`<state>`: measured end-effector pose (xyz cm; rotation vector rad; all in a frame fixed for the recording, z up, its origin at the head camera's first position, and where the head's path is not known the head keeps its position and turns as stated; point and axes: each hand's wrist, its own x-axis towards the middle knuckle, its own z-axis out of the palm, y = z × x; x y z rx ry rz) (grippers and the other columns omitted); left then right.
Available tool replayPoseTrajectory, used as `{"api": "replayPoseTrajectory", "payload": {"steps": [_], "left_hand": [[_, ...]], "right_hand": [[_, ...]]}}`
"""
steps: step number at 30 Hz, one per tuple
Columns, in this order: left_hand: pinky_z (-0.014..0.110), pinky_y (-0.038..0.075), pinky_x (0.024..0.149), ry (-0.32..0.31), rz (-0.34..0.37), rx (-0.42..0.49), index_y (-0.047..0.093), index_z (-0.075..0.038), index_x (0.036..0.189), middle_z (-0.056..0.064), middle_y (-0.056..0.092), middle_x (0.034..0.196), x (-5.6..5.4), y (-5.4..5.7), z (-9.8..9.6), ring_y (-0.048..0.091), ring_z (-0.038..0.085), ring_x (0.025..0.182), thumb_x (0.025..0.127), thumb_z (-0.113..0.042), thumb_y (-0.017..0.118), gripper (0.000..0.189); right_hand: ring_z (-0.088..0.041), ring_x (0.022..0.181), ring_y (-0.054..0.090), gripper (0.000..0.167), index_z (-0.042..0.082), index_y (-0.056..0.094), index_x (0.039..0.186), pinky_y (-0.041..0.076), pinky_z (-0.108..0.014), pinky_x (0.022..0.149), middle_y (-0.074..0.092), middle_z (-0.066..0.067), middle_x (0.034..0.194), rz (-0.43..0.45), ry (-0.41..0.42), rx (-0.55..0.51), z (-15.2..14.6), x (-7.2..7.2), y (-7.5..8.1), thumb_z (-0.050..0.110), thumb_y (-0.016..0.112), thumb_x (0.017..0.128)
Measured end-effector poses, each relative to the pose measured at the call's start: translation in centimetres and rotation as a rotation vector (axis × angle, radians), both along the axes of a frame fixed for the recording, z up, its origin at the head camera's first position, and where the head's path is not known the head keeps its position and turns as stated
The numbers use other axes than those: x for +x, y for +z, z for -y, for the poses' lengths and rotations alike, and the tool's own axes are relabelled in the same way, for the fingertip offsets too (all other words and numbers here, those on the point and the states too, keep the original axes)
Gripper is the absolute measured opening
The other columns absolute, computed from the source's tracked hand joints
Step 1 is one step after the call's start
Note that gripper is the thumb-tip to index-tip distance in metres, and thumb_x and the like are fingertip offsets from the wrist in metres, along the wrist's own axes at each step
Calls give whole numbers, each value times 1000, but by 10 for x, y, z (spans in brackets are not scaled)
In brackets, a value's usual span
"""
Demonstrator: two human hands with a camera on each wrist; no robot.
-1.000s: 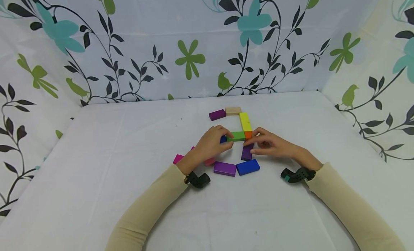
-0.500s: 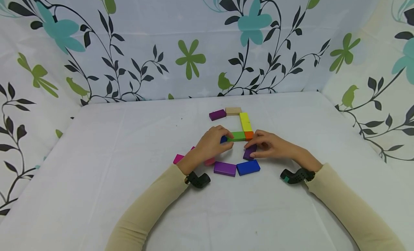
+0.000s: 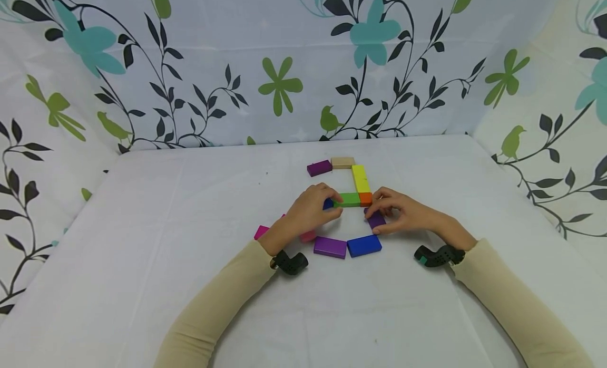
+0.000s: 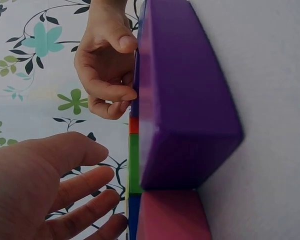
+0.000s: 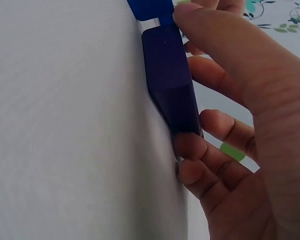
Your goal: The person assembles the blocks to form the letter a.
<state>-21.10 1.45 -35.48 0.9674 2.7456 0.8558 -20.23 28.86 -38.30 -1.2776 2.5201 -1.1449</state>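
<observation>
My right hand (image 3: 400, 212) holds a dark purple block (image 3: 377, 220), slanted between the orange block (image 3: 365, 199) and a blue block (image 3: 364, 245). In the right wrist view its fingers are curled at the near end of that purple block (image 5: 167, 60), and the thumb reaches past the far end toward the blue block (image 5: 152, 7). My left hand (image 3: 309, 210) hovers by the left end of the green block (image 3: 348, 200), fingers loosely bent. Its fingertips partly cover another blue block (image 3: 328, 203). In the left wrist view this hand (image 4: 65, 190) has nothing between thumb and fingers.
A yellow block (image 3: 360, 178), a tan block (image 3: 342, 163) and a plum block (image 3: 320, 168) curve away at the back. Along the front lie a violet block (image 3: 329, 247), a pinkish-red block (image 3: 307, 236) and a magenta block (image 3: 261, 232). White cloth (image 3: 265, 315) covers the table.
The dark purple block has shifted right and turned, its near end swinging outward, as my right hand moves slightly right with it. My left hand stays in place.
</observation>
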Motion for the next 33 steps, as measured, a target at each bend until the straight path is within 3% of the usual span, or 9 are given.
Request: {"api": "replayPoseTrajectory", "payload": {"steps": [9, 20, 28, 33], "left_hand": [[38, 45, 99, -4, -1, -40, 69, -9, 115, 9, 59, 123, 2, 5, 6, 53, 24, 112, 93, -25, 66, 28], [39, 44, 102, -61, 12, -86, 67, -9, 120, 8, 59, 124, 1, 15, 20, 52, 24, 117, 95, -27, 63, 31], [40, 42, 106, -210, 88, -83, 64, -8, 124, 9, 56, 130, -11, 16, 44, 48, 25, 124, 95, -26, 63, 34], [39, 41, 107, -238, 143, -50, 64, -7, 124, 8, 56, 128, -16, 14, 56, 49, 23, 125, 95, -20, 63, 31]], "right_hand": [[-18, 78, 47, 30, 10, 71, 106, 41, -30, 65, 48, -6, 106, 33, -3, 16, -3, -2, 1, 5, 81, 78], [-18, 78, 48, 31, 8, 72, 106, 43, -29, 65, 49, -8, 110, 14, -9, 4, -7, -2, 1, 3, 81, 77], [-21, 83, 47, 33, 5, 71, 104, 44, -30, 66, 50, -13, 112, -5, 4, -28, -9, -1, 1, -3, 81, 73], [-22, 85, 48, 33, 5, 71, 105, 45, -29, 68, 50, -12, 113, 7, -6, -24, -10, -1, 1, -2, 80, 74]]}}
